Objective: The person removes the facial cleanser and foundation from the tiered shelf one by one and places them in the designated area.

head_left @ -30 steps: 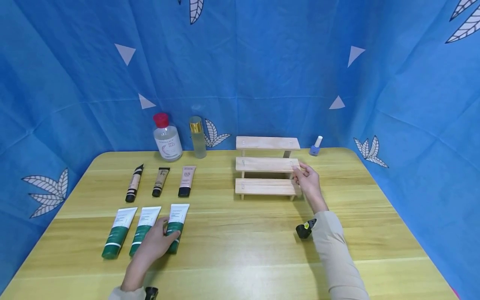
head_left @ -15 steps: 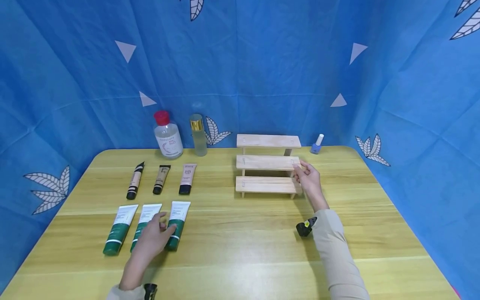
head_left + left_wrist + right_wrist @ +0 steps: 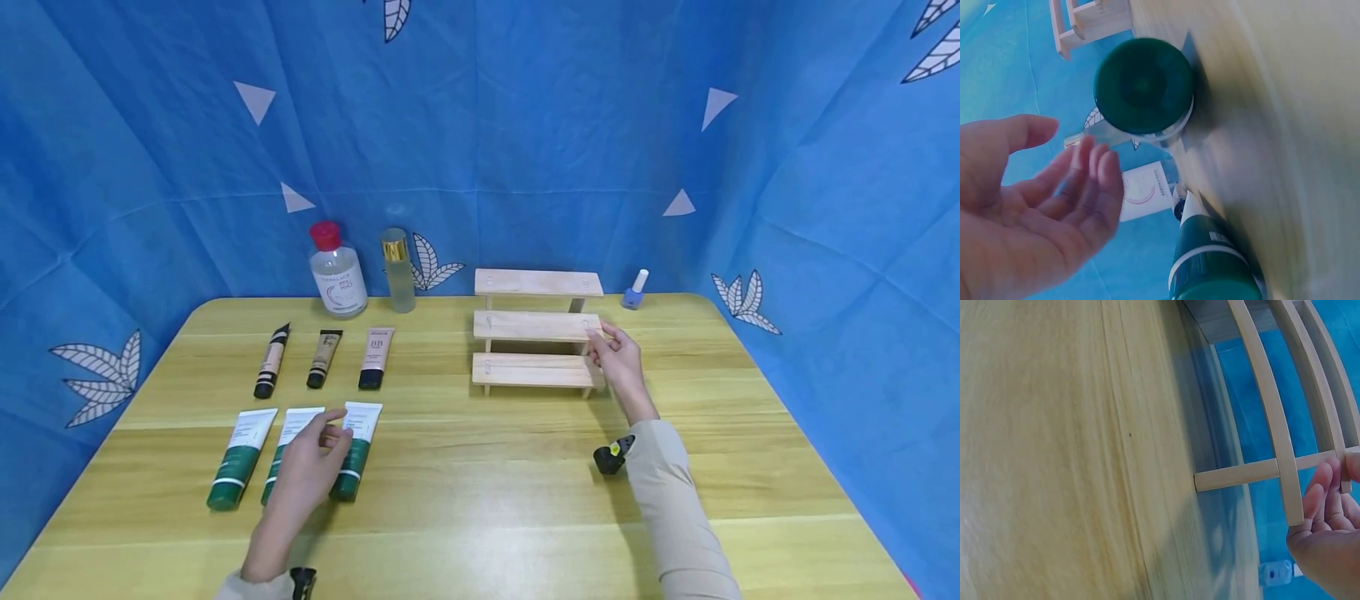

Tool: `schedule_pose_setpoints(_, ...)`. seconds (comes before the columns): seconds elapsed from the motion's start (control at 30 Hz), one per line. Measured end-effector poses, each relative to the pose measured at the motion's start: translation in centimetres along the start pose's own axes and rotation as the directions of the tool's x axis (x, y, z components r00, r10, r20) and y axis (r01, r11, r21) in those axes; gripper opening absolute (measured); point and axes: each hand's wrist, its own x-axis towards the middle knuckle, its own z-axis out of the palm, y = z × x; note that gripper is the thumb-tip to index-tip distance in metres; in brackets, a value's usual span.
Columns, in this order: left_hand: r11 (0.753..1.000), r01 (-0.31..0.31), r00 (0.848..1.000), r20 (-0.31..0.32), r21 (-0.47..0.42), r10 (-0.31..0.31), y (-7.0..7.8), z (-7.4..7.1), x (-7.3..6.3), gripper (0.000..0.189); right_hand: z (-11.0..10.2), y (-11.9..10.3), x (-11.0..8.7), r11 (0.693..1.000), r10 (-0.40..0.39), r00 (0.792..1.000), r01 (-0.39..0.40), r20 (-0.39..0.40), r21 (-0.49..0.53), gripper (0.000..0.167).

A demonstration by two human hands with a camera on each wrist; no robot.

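In the head view three green-and-white squeeze tubes lie at the front left: a left one [image 3: 234, 458], a middle one [image 3: 298, 421] and a right one [image 3: 363, 423]. My left hand [image 3: 306, 467] hovers over the middle and right tubes, partly covering both. Its fingers [image 3: 1099, 181] are loosely bent with nothing between them, and a green tube cap [image 3: 1143, 86] sits beside them in the left wrist view. With my right hand [image 3: 621, 367] I pinch the right end of the middle shelf of a three-step wooden display stand [image 3: 536, 325]; thumb and fingers meet there in the right wrist view.
Behind the green tubes lie a slim tube [image 3: 272, 361], a small gold tube [image 3: 323, 360] and a pink BB cream tube [image 3: 375, 358]. A red-capped bottle [image 3: 339, 279] and a gold-collared bottle [image 3: 399, 275] stand at the back. Nail polish [image 3: 634, 292] stands right of the stand.
My left hand has come off the right green tube, its fingers rising and shifting slightly forward; the tube stays put. The right hand keeps its hold on the stand.
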Motion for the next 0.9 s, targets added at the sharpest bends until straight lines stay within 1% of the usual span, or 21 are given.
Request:
schedule_pose_setpoints(0.13,0.996,-0.081,0.995,-0.055,-0.039,0.079,0.5,0.4,0.0,0.035,0.0,-0.3,-0.1,1.0,0.0,1.0,0.0,0.005,0.0,0.056)
schedule_pose_setpoints(0.2,0.992,-0.108,0.991,-0.08,-0.063,0.103,0.7,0.6,0.0,0.034,-0.1,-0.4,-0.1,1.0,0.0,1.0,0.0,0.014,-0.005,0.056)
schedule_pose_setpoints(0.27,0.988,-0.123,0.988,-0.102,-0.089,0.114,1.0,0.8,-0.1,0.034,-0.1,-0.6,0.0,1.0,-0.002,1.0,0.002,0.028,-0.023,0.057)
schedule_pose_setpoints(0.33,0.984,-0.131,0.986,-0.12,-0.118,0.117,1.4,1.0,-0.3,0.034,-0.2,-0.7,0.1,0.998,-0.013,0.999,0.016,0.051,-0.057,0.057)
schedule_pose_setpoints(0.43,0.976,-0.144,0.983,-0.135,-0.162,0.123,2.1,1.3,-0.6,0.033,-0.5,-1.0,0.3,0.988,-0.037,0.996,0.049,0.083,-0.145,0.058)
schedule_pose_setpoints(0.53,0.966,-0.18,0.978,-0.135,-0.184,0.157,3.2,1.6,-0.6,0.032,-1.0,-1.2,0.2,0.974,-0.053,0.993,0.075,0.104,-0.216,0.056)
schedule_pose_setpoints(0.6,0.957,-0.222,0.97,-0.139,-0.188,0.198,4.0,1.8,-0.4,0.031,-1.4,-1.5,0.0,0.966,-0.059,0.991,0.087,0.119,-0.245,0.055)
schedule_pose_setpoints(0.73,0.924,-0.322,0.943,-0.151,-0.204,0.296,5.8,2.5,0.0,0.027,-2.4,-2.0,-0.5,0.949,-0.08,0.984,0.124,0.16,-0.289,0.055)
schedule_pose_setpoints(0.77,0.918,-0.341,0.937,-0.154,-0.203,0.314,6.2,2.7,0.0,0.026,-2.7,-2.2,-0.6,0.94,-0.079,0.982,0.131,0.172,-0.314,0.055)
schedule_pose_setpoints(0.83,0.902,-0.379,0.923,-0.157,-0.206,0.352,7.2,2.9,0.1,0.025,-3.2,-2.5,-0.9,0.913,-0.091,0.978,0.157,0.19,-0.376,0.055)
schedule_pose_setpoints(0.9,0.892,-0.407,0.911,-0.158,-0.196,0.381,8.3,2.9,0.1,0.024,-3.9,-2.9,-1.2,0.883,-0.103,0.973,0.185,0.207,-0.431,0.055)
